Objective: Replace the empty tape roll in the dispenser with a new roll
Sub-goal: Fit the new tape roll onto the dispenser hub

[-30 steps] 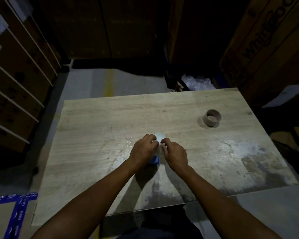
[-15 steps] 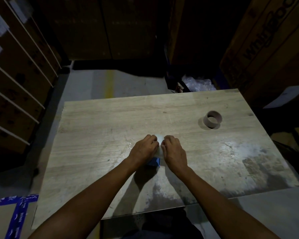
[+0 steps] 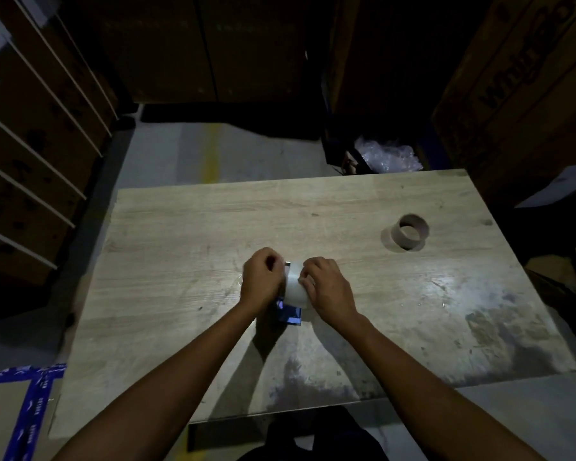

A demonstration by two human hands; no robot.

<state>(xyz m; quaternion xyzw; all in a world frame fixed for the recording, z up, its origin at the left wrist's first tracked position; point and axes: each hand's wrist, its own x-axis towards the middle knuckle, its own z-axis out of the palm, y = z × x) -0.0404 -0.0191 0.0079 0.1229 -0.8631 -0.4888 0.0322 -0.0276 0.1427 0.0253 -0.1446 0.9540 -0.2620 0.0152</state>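
A pale, whitish tape roll (image 3: 294, 287) sits in a blue dispenser (image 3: 291, 315) at the middle of the wooden table (image 3: 180, 234). My left hand (image 3: 262, 281) grips the dispenser's left side, fingers curled near its metal front end. My right hand (image 3: 325, 291) is closed on the roll's right side, thumb and fingers pinching at its top. Most of the dispenser is hidden under both hands. An empty brown cardboard core (image 3: 409, 231) stands on its rim at the table's far right, well away from both hands.
Large cardboard boxes (image 3: 526, 81) stand beyond the table's right side, and strapped boxes (image 3: 30, 134) line the left. Crumpled clear plastic (image 3: 388, 158) lies on the floor behind the table. A box with blue tape (image 3: 30, 404) sits low at the left.
My hands have drawn slightly apart, which uncovers more of the white roll and the blue dispenser base. My left hand has shifted a little to the left.
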